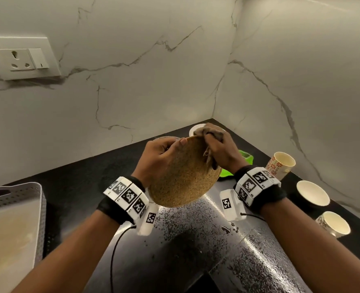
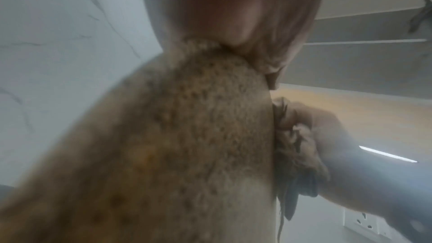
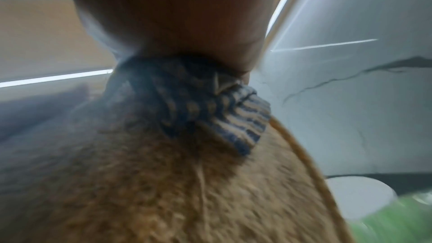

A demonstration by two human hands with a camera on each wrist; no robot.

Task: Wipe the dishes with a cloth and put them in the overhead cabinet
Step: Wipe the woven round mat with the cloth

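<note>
White marble-veined walls close the corner behind a glossy black speckled counter (image 1: 185,240). At frame centre I hold a round, speckled brown plate (image 1: 183,176) tilted on edge above that counter, my left hand (image 1: 160,155) curled round its left rim so the face is braced against rubbing. My right hand (image 1: 221,149) bunches a crumpled brown striped cloth (image 1: 213,132) at the upper rim, wadded, I judge, to press firmly. Cream paper cups (image 1: 280,166) wait at right, probably next; the overhead cabinet is out of view.
</note>
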